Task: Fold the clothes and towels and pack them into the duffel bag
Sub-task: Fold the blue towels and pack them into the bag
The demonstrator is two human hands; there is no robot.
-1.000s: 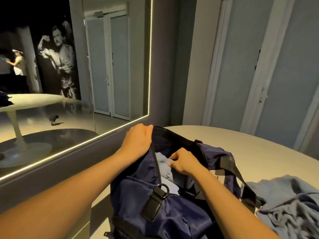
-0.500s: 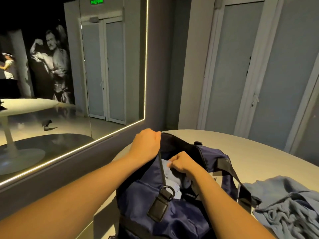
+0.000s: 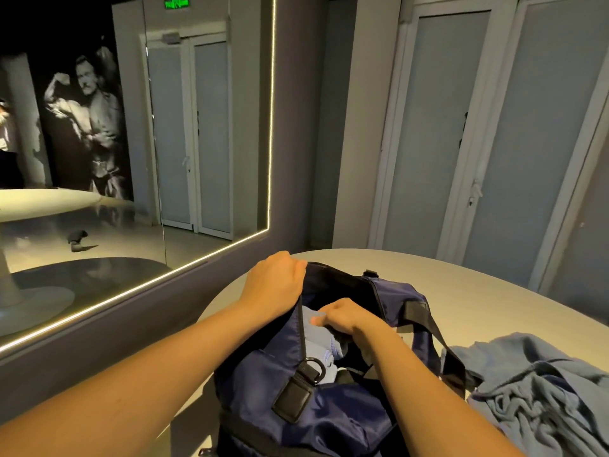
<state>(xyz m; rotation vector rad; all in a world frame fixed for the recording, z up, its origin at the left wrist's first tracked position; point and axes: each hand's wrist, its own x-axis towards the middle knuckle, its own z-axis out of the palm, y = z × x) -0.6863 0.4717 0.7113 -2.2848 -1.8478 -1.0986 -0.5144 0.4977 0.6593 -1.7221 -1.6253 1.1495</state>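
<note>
Hands barely shifted: left hand [image 3: 275, 285] grips duffel [image 3: 333, 423] rim, right hand [image 3: 342, 318] clutches folded cloth [image 3: 313, 343].

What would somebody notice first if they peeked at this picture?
Two bare arms reach into the middle: the left grip holds the rim of a navy duffel bag on the pale table, and the right grip curls its fingers on pale blue cloth inside. A crumpled blue-grey heap lies to the right, and a big mirror with a lit edge fills the left.
</note>
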